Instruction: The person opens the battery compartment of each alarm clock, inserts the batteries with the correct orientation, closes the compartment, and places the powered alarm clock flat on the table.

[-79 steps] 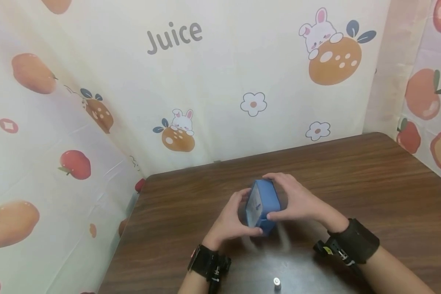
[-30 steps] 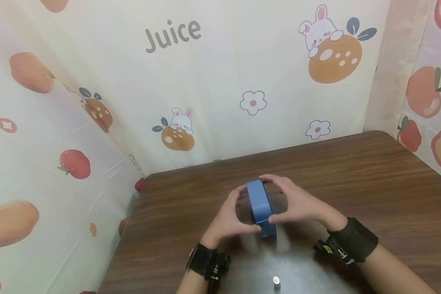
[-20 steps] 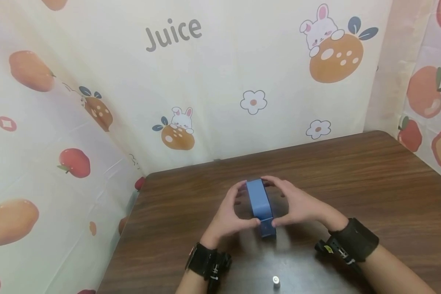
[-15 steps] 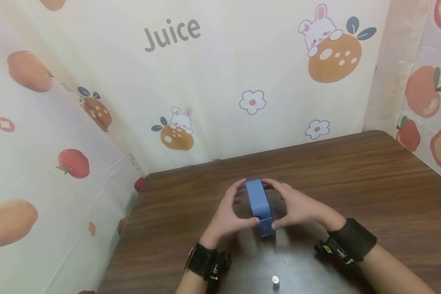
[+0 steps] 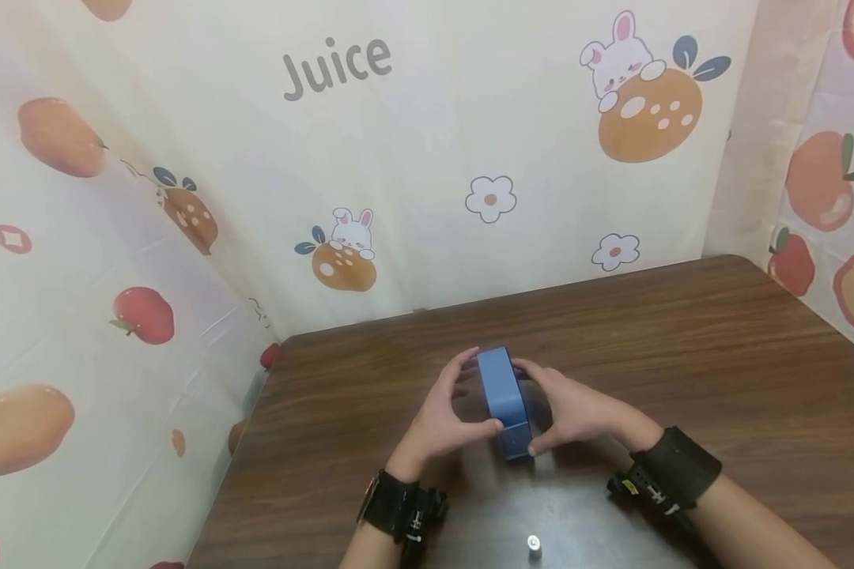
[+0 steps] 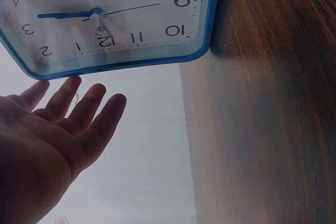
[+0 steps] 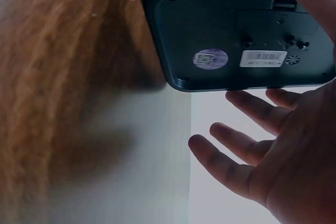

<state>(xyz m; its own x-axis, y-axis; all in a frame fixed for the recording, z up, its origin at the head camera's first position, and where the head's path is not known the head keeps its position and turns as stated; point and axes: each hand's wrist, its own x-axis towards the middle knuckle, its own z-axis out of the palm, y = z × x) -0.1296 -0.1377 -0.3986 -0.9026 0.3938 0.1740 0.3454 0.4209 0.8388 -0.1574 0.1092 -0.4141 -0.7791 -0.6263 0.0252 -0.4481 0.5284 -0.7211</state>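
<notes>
A blue alarm clock stands on its side on the table, a narrow edge facing up. Its white dial faces my left hand; its dark back, with a barcode label and small knobs, faces my right hand. My left hand grips the clock between thumb at the near end and fingers at the far end. The right hand spans it from the other side, thumb by the near lower corner, some fingertips at the far edge. Closer to me, a small battery stands upright.
The brown wood-grain table runs back to a pale curtain printed with fruit and rabbits. Black straps with small cameras sit on both wrists, the right strap lying low over the table.
The clock has turned so its dial no longer shows in the head view. Just now my right hand has shifted slightly nearer, its thumb sliding down toward the clock's near corner.
</notes>
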